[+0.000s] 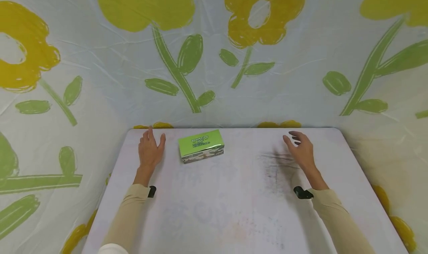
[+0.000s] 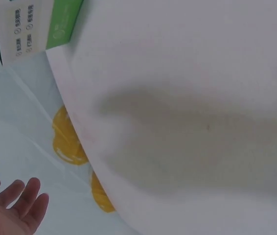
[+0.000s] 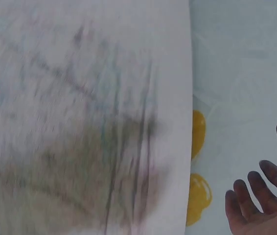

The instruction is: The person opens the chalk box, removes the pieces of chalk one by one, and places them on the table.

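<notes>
A green box (image 1: pixel 201 145) with printed lettering and a patterned front side lies toward the back of the white table, left of centre. To its left, apart from it, is my left hand (image 1: pixel 150 151), fingers loosely extended and holding nothing. In the left wrist view part of the box (image 2: pixel 31 27) shows at the top left, with the left hand (image 2: pixel 18 208) low in the corner. Over the table's right side hovers my right hand (image 1: pixel 302 150), thumb and fingers spread apart with nothing between them. Dark smudges mark the right hand's fingertips (image 3: pixel 268 169) in the right wrist view.
Dark streaks and smears (image 1: pixel 277 168) stain the white tabletop (image 1: pixel 200 224) near the right hand. Behind and beside the table hangs a pale cloth (image 1: pixel 294 86) printed with yellow flowers and green stems. Each wrist wears a dark band.
</notes>
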`<state>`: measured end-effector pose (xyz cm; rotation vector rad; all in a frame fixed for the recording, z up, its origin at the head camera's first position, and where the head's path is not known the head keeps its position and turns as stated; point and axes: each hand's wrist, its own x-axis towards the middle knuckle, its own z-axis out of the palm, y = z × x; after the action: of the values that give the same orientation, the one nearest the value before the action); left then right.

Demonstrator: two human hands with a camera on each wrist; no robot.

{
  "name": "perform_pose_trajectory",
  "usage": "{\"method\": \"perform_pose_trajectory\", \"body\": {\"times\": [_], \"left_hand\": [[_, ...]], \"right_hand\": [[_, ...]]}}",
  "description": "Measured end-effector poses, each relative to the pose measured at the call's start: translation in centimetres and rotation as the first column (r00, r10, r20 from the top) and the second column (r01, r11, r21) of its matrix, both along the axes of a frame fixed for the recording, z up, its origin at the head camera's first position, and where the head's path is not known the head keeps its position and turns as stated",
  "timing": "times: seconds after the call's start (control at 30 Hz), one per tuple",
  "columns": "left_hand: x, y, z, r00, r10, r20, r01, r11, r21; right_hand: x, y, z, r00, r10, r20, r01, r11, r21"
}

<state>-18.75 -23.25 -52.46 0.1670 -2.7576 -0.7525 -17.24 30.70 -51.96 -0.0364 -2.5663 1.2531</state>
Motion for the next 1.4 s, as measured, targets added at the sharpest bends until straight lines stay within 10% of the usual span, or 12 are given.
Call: {"method": "perform_pose_trajectory", "body": {"times": [0.83,1.4], "left_hand": [[0.7,6.0,-1.9,0.993,-0.051,0.111,0.028,0.978,0.204],[0.8,7.3,-4.0,0.99,-0.117,0.077,0.068,0.882,0.466]], "right_hand": [[-0.2,-6.6,0.7,0.97,0.137,0.202,-0.06,0.936,-0.347],[-0.4,-8.5,-1.4,0.934,0.225,0.279,-0.111,0.921,-0.373]]}}
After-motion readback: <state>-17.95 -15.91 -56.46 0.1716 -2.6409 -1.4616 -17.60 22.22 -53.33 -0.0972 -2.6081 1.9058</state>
